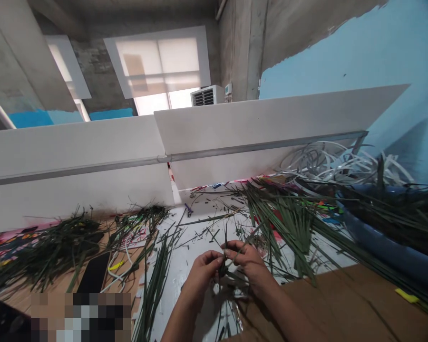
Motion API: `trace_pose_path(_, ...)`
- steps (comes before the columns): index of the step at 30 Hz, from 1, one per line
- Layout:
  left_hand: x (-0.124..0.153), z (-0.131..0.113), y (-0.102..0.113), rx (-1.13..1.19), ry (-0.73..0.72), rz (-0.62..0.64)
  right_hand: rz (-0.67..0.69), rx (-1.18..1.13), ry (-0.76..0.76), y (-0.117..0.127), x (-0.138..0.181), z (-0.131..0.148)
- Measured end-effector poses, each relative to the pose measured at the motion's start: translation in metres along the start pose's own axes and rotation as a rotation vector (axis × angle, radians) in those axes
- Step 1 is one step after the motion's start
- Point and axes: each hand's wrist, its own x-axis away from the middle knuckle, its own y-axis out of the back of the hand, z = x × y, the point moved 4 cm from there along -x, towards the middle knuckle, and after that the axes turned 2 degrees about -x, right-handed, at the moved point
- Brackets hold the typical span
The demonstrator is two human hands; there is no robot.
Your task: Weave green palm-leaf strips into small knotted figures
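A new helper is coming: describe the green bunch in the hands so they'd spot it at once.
Below the white panels spreads a littered white surface. Over it, the left hand and right hand pinch a small green bunch. Unlike the loose green strips lying around, it alone is held.

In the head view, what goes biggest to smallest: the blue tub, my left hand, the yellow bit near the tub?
1. Blue tub
2. Left hand
3. Yellow bit

That's only how big they look here.
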Motion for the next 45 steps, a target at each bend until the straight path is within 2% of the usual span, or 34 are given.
trace_pose_path(5,0.005,-0.009,-0.008,-0.021,-0.081,0.024,0.018,-0.010,0.033,0.003,-0.001,0.000)
trace_pose_path(13,0.004,-0.013,-0.009,-0.086,-0.131,-0.045,-0.002,0.042,0.058,0.005,-0.009,-0.005)
trace_pose_path(20,0.008,-0.025,-0.010,-0.357,-0.262,-0.110,-0.013,0.092,0.066,0.006,-0.011,-0.002)
trace_pose_path(23,0.010,-0.026,-0.011,-0.344,-0.250,-0.112,-0.008,0.113,0.083,0.005,-0.008,0.001)
trace_pose_path(32,0.013,-0.012,-0.010,-0.047,-0.083,-0.040,-0.046,0.132,0.066,0.010,-0.007,0.000)
trace_pose_path(38,0.016,-0.017,-0.009,-0.016,-0.122,-0.085,-0.013,0.104,0.061,0.008,-0.004,0.005)
trace_pose_path(45,0.012,-0.015,-0.010,-0.027,-0.080,-0.046,0.055,0.088,0.072,0.002,0.002,0.013)
